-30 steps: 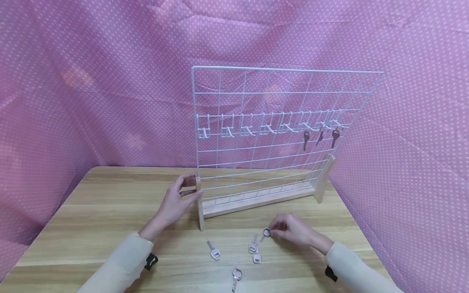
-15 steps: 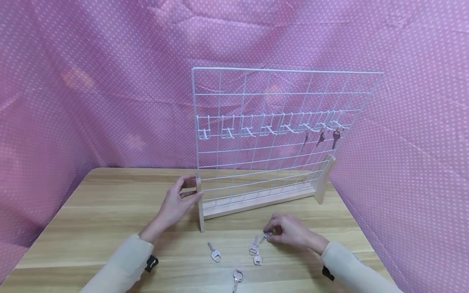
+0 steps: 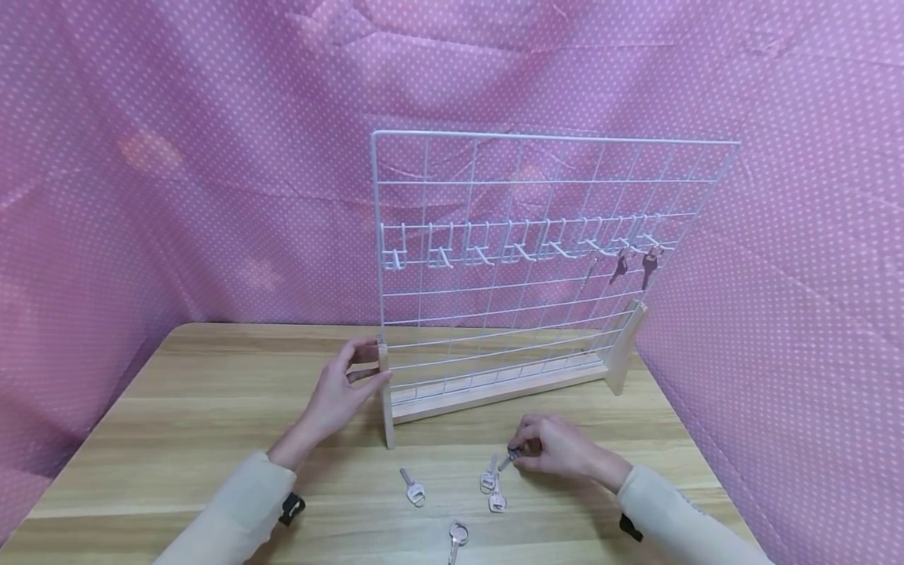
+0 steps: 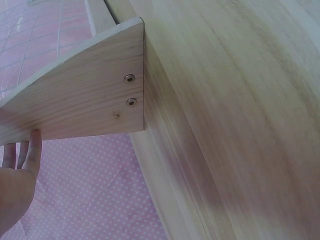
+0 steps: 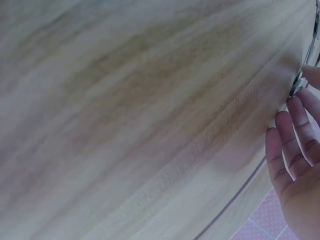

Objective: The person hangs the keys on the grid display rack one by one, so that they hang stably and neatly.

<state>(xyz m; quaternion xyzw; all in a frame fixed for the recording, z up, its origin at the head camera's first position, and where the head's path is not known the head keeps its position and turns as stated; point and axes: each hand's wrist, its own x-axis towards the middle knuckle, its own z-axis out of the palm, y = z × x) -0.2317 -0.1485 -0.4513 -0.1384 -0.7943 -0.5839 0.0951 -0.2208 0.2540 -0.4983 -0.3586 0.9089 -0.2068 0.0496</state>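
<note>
A white wire grid rack (image 3: pixel 494 294) stands on the table in a wooden base. My left hand (image 3: pixel 337 396) holds its left wooden side panel (image 3: pixel 386 396), thumb at the front edge and fingers at the back; the left wrist view shows fingertips (image 4: pixel 35 142) against the panel's edge. Low over the tabletop, my right hand (image 3: pixel 561 449) pinches a key (image 3: pixel 505 461) with a ring, partly hidden by the fingers. Left of it lie two touching keys (image 3: pixel 497 501). Another key (image 3: pixel 414 490) lies further left, and one with a ring (image 3: pixel 458 535) is nearest the front.
Several white hooks (image 3: pixel 519 251) line the grid in a row. Keys hang at its right end: one edge-on (image 3: pixel 589 273), one tilted key (image 3: pixel 619 268) and one beside it (image 3: pixel 649 269). Pink dotted cloth (image 3: pixel 247 157) surrounds the wooden table (image 3: pixel 212 392).
My right hand has shifted slightly left and its fingers have closed on the key's ring end. The hanging keys have turned a little. My left hand stays on the panel.
</note>
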